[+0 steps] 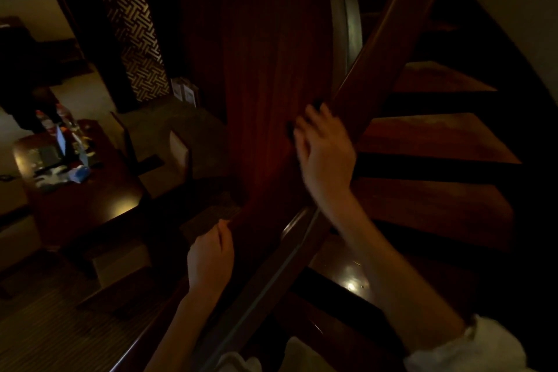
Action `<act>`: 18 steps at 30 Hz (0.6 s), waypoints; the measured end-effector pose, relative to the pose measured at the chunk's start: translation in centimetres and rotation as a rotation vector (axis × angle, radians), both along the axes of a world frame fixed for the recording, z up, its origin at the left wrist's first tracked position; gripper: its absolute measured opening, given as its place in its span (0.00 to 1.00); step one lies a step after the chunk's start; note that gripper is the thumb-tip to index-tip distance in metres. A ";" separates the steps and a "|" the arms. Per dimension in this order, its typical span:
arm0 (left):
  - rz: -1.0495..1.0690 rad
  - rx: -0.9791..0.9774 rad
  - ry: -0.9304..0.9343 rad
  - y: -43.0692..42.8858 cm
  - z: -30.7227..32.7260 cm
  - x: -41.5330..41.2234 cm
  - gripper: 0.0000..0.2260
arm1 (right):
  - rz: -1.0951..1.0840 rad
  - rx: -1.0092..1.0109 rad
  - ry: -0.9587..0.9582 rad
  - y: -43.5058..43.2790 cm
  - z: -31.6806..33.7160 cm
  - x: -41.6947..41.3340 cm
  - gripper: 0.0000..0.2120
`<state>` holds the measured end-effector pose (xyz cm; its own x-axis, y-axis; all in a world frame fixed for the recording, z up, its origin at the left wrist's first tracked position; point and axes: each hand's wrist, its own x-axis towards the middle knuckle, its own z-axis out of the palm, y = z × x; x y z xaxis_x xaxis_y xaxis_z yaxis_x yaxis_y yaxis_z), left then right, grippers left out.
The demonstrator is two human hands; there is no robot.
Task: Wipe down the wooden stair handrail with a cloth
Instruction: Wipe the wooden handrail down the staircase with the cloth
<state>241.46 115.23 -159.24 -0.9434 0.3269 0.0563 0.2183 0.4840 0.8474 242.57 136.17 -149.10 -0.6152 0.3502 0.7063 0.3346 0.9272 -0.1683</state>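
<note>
left hand [211, 257]: low, fingers curled, thumb on top | right hand [324, 154]: reached forward, palm down, fingers extended | forearms bare

A dark wooden table [90, 202] stands on the striped floor [45, 338] at the lower left. On its far end stand two plastic bottles [65, 118]. A blue packet [81, 174] and some pale and dark flat items, too dim to name, lie there. A pale-backed chair [178, 154] stands just beside the table.
</note>
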 end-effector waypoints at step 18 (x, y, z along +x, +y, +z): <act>-0.310 0.081 -0.023 11.7 9.1 -5.0 0.22 | 0.045 -0.794 0.657 0.4 -1.8 1.0 0.25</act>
<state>236.48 126.95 -150.15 -0.8011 0.5940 0.0737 0.3252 0.3285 0.8868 243.56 136.60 -150.93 -0.2156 0.8486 0.4832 -0.0766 0.4786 -0.8747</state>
